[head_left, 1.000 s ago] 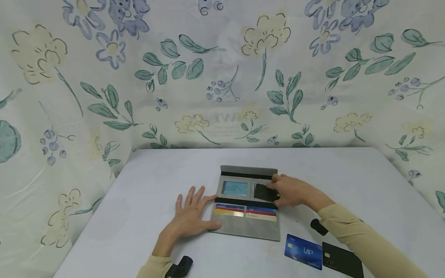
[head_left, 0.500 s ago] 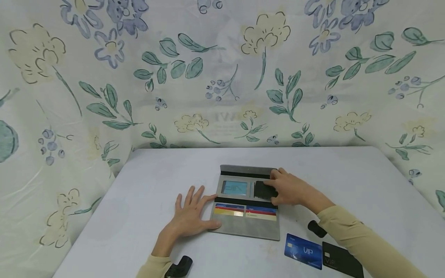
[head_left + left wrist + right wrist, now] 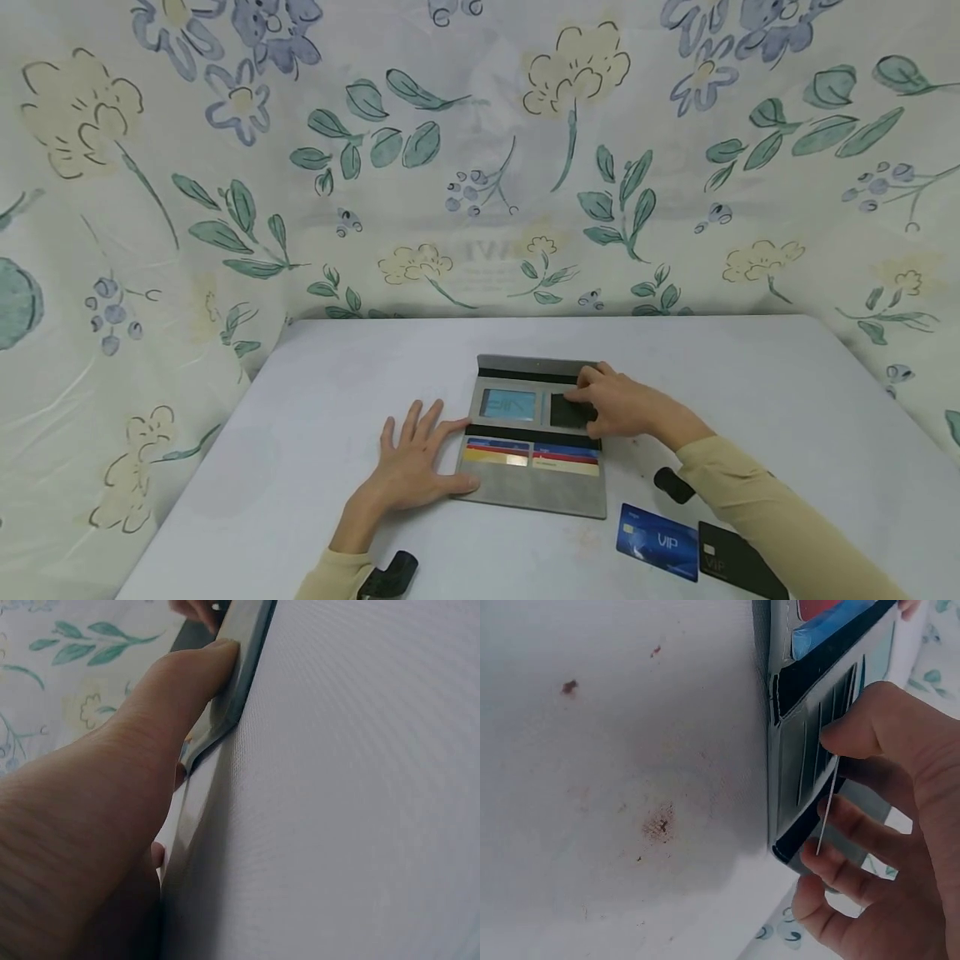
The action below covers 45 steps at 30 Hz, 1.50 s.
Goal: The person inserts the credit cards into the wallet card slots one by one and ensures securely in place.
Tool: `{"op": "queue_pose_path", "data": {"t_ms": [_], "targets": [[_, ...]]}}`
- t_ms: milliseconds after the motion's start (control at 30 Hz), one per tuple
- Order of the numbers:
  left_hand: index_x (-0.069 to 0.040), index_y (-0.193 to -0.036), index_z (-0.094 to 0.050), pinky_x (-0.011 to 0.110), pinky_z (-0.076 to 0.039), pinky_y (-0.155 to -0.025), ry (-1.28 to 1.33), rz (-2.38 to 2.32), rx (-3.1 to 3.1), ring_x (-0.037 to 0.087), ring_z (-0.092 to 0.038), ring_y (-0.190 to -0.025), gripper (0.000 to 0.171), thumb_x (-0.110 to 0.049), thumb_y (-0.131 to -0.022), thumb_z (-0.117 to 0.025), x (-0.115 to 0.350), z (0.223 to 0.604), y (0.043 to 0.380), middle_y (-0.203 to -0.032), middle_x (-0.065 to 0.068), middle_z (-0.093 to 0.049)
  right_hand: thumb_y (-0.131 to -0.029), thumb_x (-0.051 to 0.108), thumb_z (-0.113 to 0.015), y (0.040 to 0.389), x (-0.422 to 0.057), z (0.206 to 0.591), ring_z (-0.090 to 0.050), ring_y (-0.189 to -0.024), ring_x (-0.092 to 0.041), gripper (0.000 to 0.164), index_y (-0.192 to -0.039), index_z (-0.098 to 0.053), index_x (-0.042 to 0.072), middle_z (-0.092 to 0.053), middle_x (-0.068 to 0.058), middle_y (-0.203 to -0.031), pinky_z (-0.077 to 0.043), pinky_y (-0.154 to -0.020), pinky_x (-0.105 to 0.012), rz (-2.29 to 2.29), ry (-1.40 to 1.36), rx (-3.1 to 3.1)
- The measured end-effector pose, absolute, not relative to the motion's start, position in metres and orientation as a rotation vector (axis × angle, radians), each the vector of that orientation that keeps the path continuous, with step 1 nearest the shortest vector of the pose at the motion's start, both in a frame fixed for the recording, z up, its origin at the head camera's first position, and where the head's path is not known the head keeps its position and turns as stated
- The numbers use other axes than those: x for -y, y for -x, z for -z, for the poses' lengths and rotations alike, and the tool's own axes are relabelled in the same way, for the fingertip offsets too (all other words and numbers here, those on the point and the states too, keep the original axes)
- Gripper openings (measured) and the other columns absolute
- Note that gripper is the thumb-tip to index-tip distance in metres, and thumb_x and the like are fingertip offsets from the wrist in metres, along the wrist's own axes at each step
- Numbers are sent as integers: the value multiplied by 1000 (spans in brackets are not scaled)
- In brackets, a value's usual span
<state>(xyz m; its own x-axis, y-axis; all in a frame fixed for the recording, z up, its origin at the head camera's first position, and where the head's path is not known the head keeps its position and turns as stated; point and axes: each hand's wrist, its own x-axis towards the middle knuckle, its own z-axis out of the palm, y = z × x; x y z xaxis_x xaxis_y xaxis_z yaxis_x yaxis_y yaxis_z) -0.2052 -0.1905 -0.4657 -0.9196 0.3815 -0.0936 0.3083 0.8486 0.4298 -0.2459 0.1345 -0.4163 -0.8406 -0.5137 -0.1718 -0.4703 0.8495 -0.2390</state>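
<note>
A grey wallet (image 3: 525, 493) lies unfolded on the white table. My left hand (image 3: 407, 477) is spread at its left side, thumb resting on the lower left edge; the left wrist view shows that thumb (image 3: 191, 671) on the wallet's rim. My right hand (image 3: 630, 406) pinches a black card (image 3: 568, 412) at the wallet's upper right pocket. Seen edge-on in the right wrist view, the card (image 3: 826, 806) sits between thumb and fingers, beside the slots (image 3: 819, 739); the fingers cover part of it. A bluish card (image 3: 508, 405) shows in the wallet's upper left window.
Two striped cards (image 3: 495, 453) sit in the wallet's lower pockets. A blue VIP card (image 3: 657, 542) and a black VIP card (image 3: 731, 557) lie on the table (image 3: 337, 375) at front right, the black one partly under the right sleeve. Flowered cloth (image 3: 480, 167) rises behind.
My right hand has moved slightly left with the black card, which sits further over the upper right pocket. The left hand has stayed in place.
</note>
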Motion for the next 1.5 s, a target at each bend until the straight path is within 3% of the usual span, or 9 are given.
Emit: {"op": "queue_pose_path", "data": {"t_ms": [600, 900, 1233, 1500], "targets": [[-26, -147, -46, 71, 6, -112, -538, -619, -2850, 44, 0, -150, 84, -64, -77, -72, 191, 467, 206, -163, 19, -18, -86, 18, -76, 247, -123, 429, -47, -105, -22, 57, -139, -57, 8, -57, -10, -124, -52, -88, -38, 301, 803, -2837], [-26, -147, -45, 71, 6, -112, -533, -613, -2846, 44, 0, -150, 85, -65, -76, -72, 190, 467, 206, -163, 18, -18, -88, 16, -74, 246, -112, 428, -50, -110, -25, 56, -140, -55, 9, -57, -11, -129, -52, -94, -41, 323, 849, -2847], [-26, -146, -46, 71, 6, -112, -523, -622, -2846, 44, 0, -150, 84, -63, -76, -73, 190, 467, 206, -163, 18, -18, -89, 15, -73, 246, -101, 426, -48, -108, -25, 57, -142, -53, 12, -55, -10, -128, -52, -92, -41, 263, 850, -2846], [-26, -147, -45, 71, 6, -112, -533, -606, -2845, 44, 1, -151, 85, -65, -77, -72, 190, 468, 207, -164, 18, -17, -88, 30, -75, 247, -112, 425, -49, -118, -33, 63, -141, -52, 7, -55, -14, -127, -49, -96, -53, 211, 733, -2883]]}}
